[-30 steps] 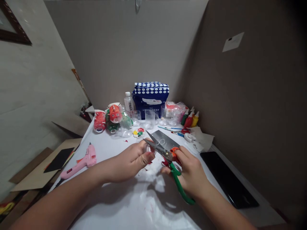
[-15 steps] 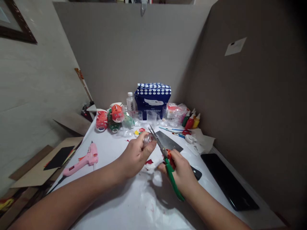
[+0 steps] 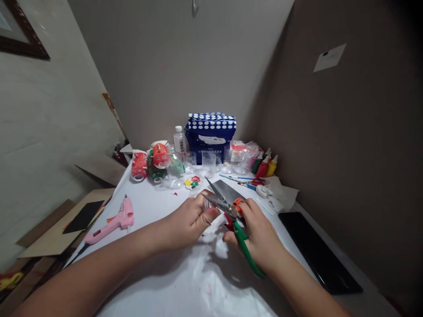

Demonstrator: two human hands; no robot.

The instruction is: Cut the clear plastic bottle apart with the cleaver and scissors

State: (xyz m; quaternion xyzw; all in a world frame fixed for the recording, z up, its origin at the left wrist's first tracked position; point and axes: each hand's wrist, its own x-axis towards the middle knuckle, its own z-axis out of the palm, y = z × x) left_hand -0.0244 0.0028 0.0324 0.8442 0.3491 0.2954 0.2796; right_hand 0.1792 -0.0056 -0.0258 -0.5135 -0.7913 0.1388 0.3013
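My left hand (image 3: 191,218) is closed round a small clear plastic piece (image 3: 209,203), held just above the white table (image 3: 155,207). My right hand (image 3: 261,235) grips scissors (image 3: 231,215) with green and orange handles. Their blades are spread apart, and the tips reach the clear piece from the right. Small red scraps lie on the table under the hands.
A pink glue gun (image 3: 110,222) lies at the left. At the back stand painted red and green bottle figures (image 3: 152,163), clear cups (image 3: 208,162), a water bottle (image 3: 180,141), a blue dotted package (image 3: 211,134), paint bottles (image 3: 264,165) and brushes. A black phone (image 3: 317,251) lies at the right.
The scissors' blades were nearly together half a second ago and are now spread again. My right hand has moved slightly right and my left hand has come lower with the clear piece.
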